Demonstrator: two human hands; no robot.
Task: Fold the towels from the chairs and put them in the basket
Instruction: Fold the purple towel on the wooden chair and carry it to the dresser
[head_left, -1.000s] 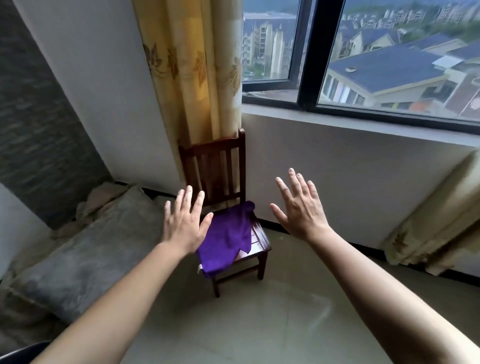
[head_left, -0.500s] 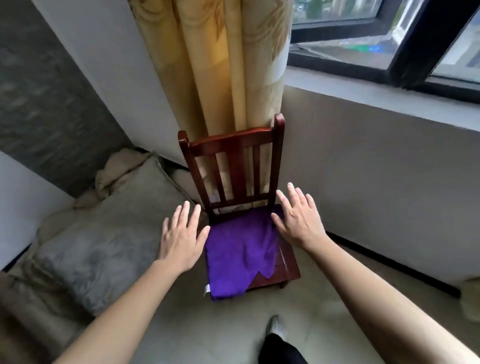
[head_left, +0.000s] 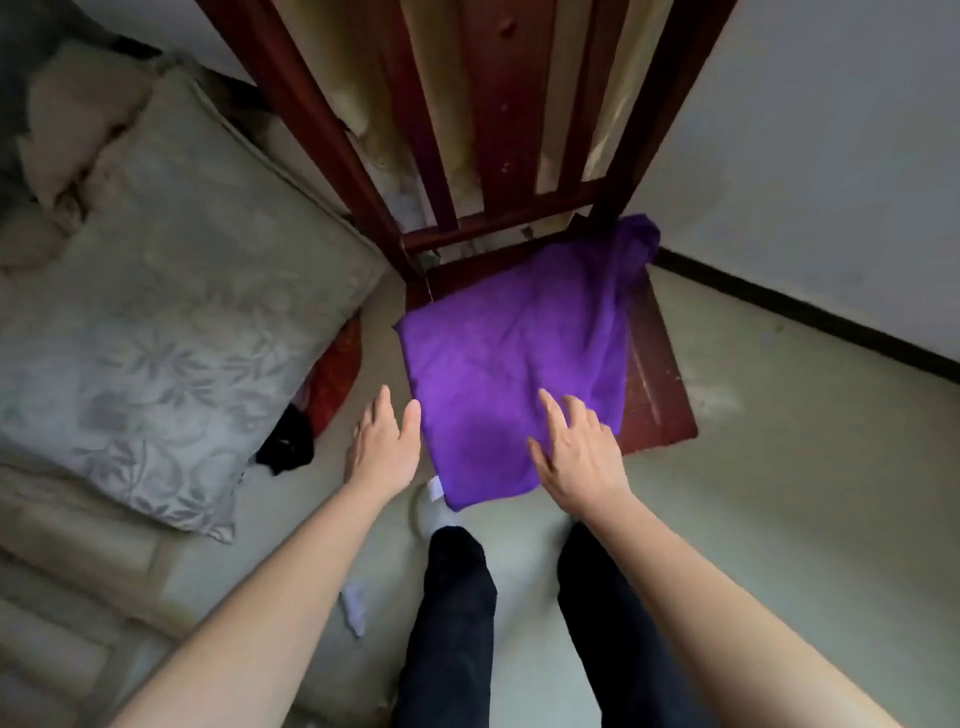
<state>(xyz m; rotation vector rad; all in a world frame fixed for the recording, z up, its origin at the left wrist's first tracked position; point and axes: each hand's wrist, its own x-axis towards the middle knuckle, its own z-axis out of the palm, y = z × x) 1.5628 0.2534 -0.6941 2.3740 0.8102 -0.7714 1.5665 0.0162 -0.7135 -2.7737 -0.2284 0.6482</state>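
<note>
Purple towel (head_left: 514, 358) lies draped over the wooden chair (head_left: 657, 384) seat, one edge overhanging. Left hand (head_left: 382, 449) and right hand (head_left: 579, 457), both open and empty, flank its near edge, apparently for a two-corner pickup.

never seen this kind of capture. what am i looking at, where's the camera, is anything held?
There is no robot here: a person works with two bare hands, and one wide-angle camera on their head looks forward and down, which is why the arms come in from the bottom edge and the straight lines bend.

The purple towel lies spread over the seat of a dark wooden chair, one corner hanging off the front edge. The left hand is open beside the towel's near left edge. The right hand is open over its front part, fingers spread; whether it touches the cloth cannot be told. Neither hand holds anything.

A grey patterned cushion lies on the floor to the left. The person's dark trouser legs show below. No basket is in view.
</note>
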